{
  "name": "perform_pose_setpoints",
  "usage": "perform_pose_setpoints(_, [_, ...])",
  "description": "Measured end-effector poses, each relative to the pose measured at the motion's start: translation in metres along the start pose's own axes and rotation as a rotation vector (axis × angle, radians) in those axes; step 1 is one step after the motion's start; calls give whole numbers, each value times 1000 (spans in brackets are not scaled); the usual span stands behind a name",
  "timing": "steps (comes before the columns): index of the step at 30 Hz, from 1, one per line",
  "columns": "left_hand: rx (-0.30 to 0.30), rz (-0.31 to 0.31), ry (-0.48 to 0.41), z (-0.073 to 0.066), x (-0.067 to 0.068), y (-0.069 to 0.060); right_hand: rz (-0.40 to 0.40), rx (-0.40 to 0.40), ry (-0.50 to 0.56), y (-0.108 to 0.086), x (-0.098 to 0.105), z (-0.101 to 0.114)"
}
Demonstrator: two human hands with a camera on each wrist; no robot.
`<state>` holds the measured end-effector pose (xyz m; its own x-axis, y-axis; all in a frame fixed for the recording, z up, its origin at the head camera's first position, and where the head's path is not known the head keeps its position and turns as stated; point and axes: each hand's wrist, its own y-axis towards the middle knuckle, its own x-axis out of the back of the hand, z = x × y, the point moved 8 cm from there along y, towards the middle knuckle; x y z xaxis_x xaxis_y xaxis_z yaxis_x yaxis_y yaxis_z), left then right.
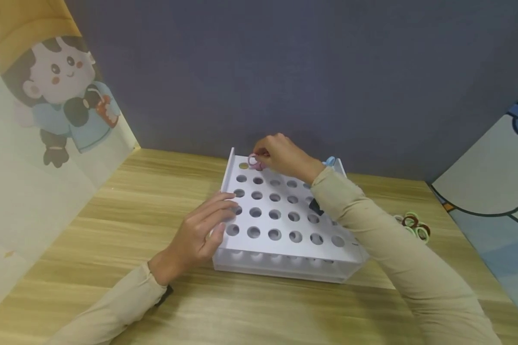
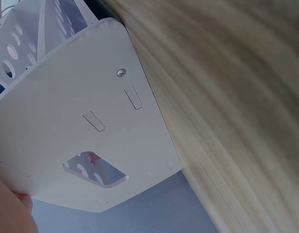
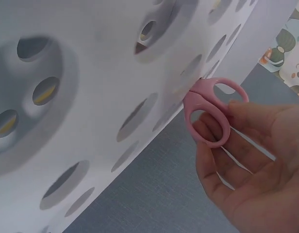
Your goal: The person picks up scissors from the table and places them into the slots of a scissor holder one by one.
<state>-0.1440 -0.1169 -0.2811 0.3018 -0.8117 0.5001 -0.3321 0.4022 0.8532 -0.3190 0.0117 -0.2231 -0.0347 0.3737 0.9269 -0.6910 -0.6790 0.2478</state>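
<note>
My right hand pinches the handle loops of a pink pair of scissors at the back row of a white rack full of round holes. In the right wrist view the scissors' blades are hidden below the rack's top, apparently in a hole. My left hand rests on the rack's left edge, fingers over the top panel. The left wrist view shows the rack's white side panel with a slot, and a bit of that hand at lower left.
Blue handles show at the back right of the rack, partly behind my right wrist. Several scissors with green and dark red handles lie on the wooden table to the right. A grey-blue wall stands behind the rack.
</note>
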Motion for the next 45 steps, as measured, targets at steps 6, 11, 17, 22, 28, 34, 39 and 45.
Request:
perform_pose_setpoints(6, [-9, -18, -6, 0, 1, -1, 35, -17, 1, -7, 4, -3])
perform_pose_setpoints(11, [-17, -27, -7, -1, 0, -1, 9, -48, 6, -20, 21, -12])
perform_pose_setpoints(17, [-15, -25, -3, -1, 1, -1, 14, -109, 30, -35, 38, -20])
perform_pose_setpoints(22, [-13, -28, -6, -1, 1, -1, -19, -126, 26, -48, 53, -22])
perform_pose_setpoints(28, [-17, -31, -9, 0, 2, -2, -72, -116, 6, -66, 70, -22])
perform_pose_setpoints(34, [-11, -22, -12, 0, 1, -2, -119, -97, -30, -87, 81, -23])
perform_pose_setpoints(39, [-13, -25, -16, 0, 1, -1, -146, -67, -51, -105, 87, -20])
perform_pose_setpoints(45, [-9, -24, -21, 0, 1, -1, -169, -83, -54, -121, 89, -24])
